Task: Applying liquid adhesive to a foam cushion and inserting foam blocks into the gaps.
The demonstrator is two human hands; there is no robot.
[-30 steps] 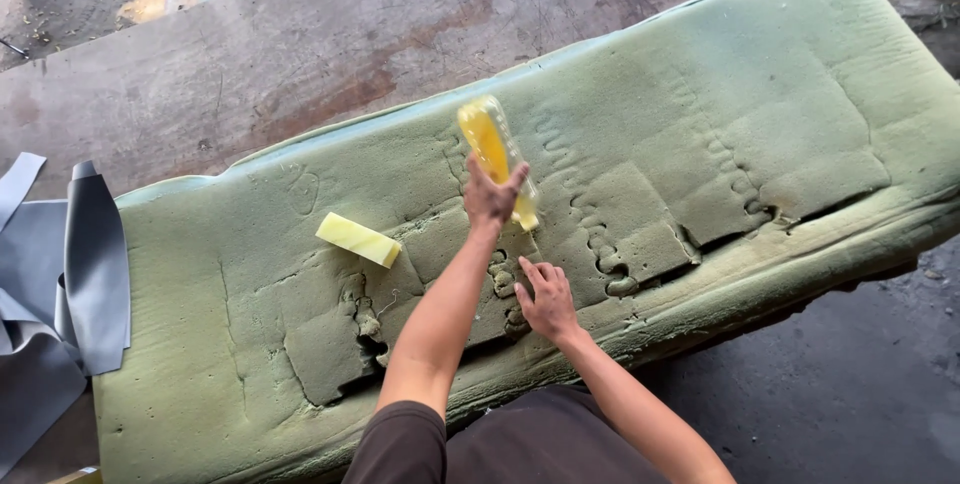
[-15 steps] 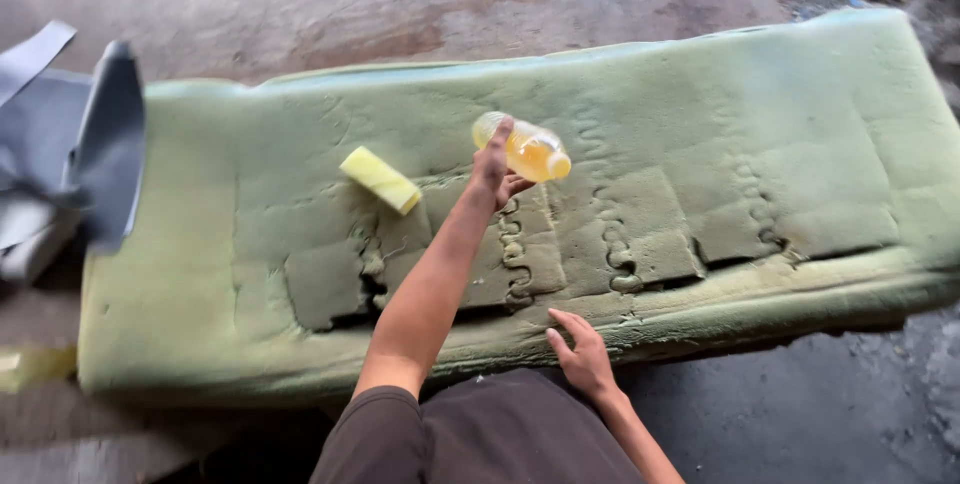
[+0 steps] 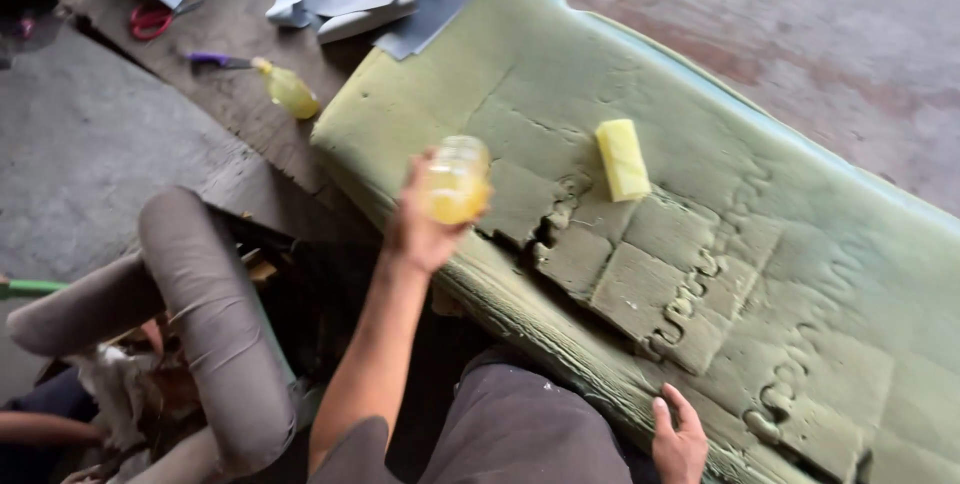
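Left hand [image 3: 420,229] fingers closed around jar [image 3: 452,180] of yellow liquid; right hand [image 3: 680,439] open.

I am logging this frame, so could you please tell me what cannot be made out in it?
- Clear bottle of yellow liquid: motion-blurred in the head view, its base covered by the left hand.
- Long green foam cushion: cut by the right and bottom edges.
- Right hand: cut by the bottom edge.

Count — hands: 2, left hand [image 3: 425,229] and right hand [image 3: 680,441] | green foam cushion [image 3: 700,244]: 1 | yellow-filled bottles: 2 — held bottle [image 3: 453,181] over the cushion's near-left edge, second bottle [image 3: 290,92] just off its left end | yellow sponge block [image 3: 622,159]: 1, on cushion | red scissors [image 3: 152,20]: 1, well left of cushion
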